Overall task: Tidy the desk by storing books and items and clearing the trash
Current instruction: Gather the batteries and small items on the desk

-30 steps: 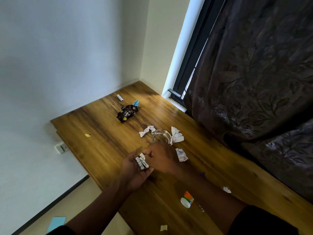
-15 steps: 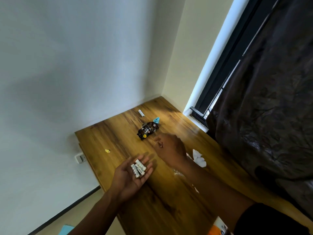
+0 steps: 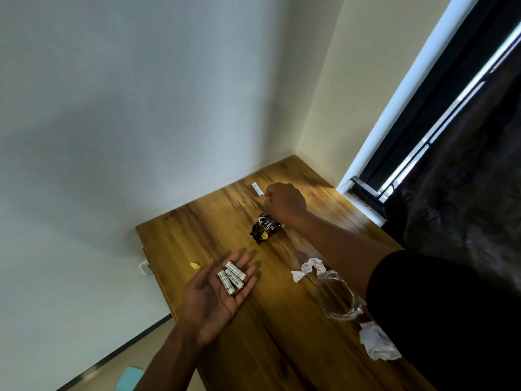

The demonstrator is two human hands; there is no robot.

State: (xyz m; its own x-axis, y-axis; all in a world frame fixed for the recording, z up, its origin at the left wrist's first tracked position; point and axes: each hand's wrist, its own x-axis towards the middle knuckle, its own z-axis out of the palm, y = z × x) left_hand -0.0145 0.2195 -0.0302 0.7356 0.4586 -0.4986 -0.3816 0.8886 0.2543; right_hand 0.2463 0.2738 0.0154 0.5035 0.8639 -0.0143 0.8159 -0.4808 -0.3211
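My left hand (image 3: 217,297) is held palm up over the desk's left edge, fingers straight, with three white batteries (image 3: 231,276) lying loose on it. My right hand (image 3: 284,201) reaches to the far end of the wooden desk (image 3: 282,334), back up and fingers curled down. Its fingertips are right beside the near end of a lone white battery (image 3: 256,189) that lies on the desk. Just below the wrist sits a crumpled dark snack wrapper (image 3: 265,227).
A crumpled tissue (image 3: 308,268), a clear glass (image 3: 337,299) and another tissue wad (image 3: 376,342) lie along the right. A yellow scrap (image 3: 194,265) sits near the left edge. A dark curtain (image 3: 465,179) hangs at the right, and a blue object (image 3: 128,380) lies on the floor.
My right hand left the left palm and travelled across the desk, past the snack wrapper, to the far battery. The left palm opened flat with the batteries. My head tilted up.
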